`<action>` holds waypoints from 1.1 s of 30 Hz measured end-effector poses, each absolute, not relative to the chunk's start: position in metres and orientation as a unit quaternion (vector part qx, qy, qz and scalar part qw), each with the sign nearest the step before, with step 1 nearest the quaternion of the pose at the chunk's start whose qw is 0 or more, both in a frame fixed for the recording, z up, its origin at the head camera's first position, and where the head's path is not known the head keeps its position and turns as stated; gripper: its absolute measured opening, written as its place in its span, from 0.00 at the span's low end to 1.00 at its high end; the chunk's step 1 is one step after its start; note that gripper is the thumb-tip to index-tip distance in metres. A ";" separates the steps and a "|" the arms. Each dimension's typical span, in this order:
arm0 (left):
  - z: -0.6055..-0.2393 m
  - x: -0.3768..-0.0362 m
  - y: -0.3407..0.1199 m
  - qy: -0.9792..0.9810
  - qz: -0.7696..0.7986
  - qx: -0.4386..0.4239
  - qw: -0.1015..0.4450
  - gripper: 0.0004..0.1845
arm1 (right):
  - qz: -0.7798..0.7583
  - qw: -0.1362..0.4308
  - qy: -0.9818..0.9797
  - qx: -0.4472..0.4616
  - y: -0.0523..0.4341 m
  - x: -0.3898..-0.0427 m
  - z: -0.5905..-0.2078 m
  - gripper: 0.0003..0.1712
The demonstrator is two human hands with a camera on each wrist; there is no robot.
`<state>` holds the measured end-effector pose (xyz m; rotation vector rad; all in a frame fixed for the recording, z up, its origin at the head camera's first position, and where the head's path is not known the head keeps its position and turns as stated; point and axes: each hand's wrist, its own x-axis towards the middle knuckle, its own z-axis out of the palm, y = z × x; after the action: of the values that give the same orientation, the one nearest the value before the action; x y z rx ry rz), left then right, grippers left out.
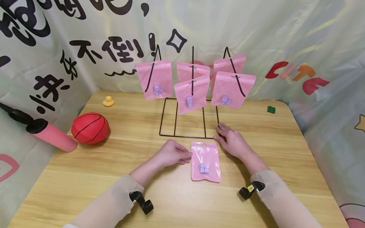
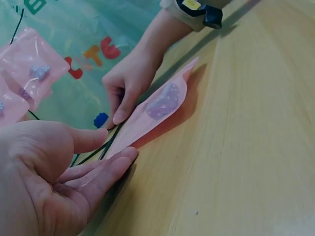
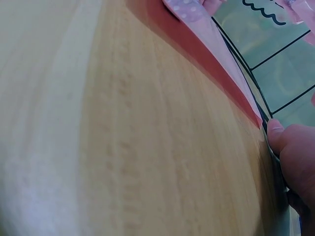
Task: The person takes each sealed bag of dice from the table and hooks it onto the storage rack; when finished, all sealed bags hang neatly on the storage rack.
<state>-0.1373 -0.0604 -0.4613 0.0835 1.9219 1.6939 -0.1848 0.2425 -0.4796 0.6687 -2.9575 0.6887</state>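
A pink zip bag (image 1: 206, 158) with purple dice (image 1: 203, 169) inside lies on the table in front of a black wire display rack (image 1: 185, 136). My left hand (image 1: 174, 153) is at the bag's left edge; in the left wrist view its thumb stands apart from straight fingertips (image 2: 129, 153) near the bag's edge. My right hand (image 1: 232, 139) grips the rack's front right corner, thumb on the wire in the right wrist view. Several similar pink bags, such as the left one (image 1: 155, 77), hang from the rack's hooks.
At the left stand a red ball (image 1: 90, 128) and a pink pump (image 1: 58, 137). A yellow toy duck (image 1: 108, 101) sits at the back left, a small green brick (image 1: 271, 109) at the back right. Printed curtain (image 1: 285, 38) hangs behind the table.
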 end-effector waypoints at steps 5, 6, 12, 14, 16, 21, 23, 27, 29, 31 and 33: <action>-0.461 -0.139 -0.052 0.722 0.628 0.002 0.289 0.12 | 0.222 0.020 -0.951 0.213 0.242 -0.185 -0.479 0.31; -0.461 -0.140 -0.051 0.726 0.625 -0.001 0.287 0.12 | 0.221 0.022 -0.951 0.213 0.242 -0.185 -0.480 0.31; -0.466 -0.140 -0.044 0.744 0.614 -0.004 0.263 0.12 | 0.221 0.018 -0.950 0.219 0.241 -0.185 -0.479 0.31; -0.467 -0.139 -0.043 0.743 0.616 -0.002 0.260 0.12 | 0.220 0.017 -0.950 0.220 0.241 -0.184 -0.478 0.31; -0.467 -0.139 -0.043 0.740 0.620 0.002 0.261 0.11 | 0.220 0.017 -0.950 0.221 0.241 -0.184 -0.478 0.31; -0.464 -0.137 -0.047 0.741 0.614 0.014 0.272 0.08 | 0.219 0.018 -0.950 0.224 0.241 -0.184 -0.477 0.31; -0.461 -0.136 -0.050 0.738 0.615 0.021 0.275 0.08 | 0.218 0.020 -0.949 0.225 0.240 -0.184 -0.477 0.31; -0.457 -0.134 -0.057 0.735 0.622 0.041 0.266 0.06 | 0.216 0.023 -0.949 0.228 0.240 -0.185 -0.477 0.30; -0.454 -0.134 -0.061 0.741 0.620 0.056 0.254 0.05 | 0.217 0.022 -0.949 0.228 0.241 -0.185 -0.477 0.29; -0.453 -0.133 -0.064 0.755 0.609 0.084 0.228 0.04 | 0.218 0.021 -0.949 0.227 0.242 -0.185 -0.477 0.28; -0.450 -0.132 -0.068 0.773 0.592 0.118 0.194 0.03 | 0.217 0.019 -0.949 0.228 0.242 -0.185 -0.477 0.28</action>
<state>-0.1318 -0.0677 -0.4499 0.3299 2.1674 1.6605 -0.1851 0.2423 -0.4766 0.7068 -2.9457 0.6747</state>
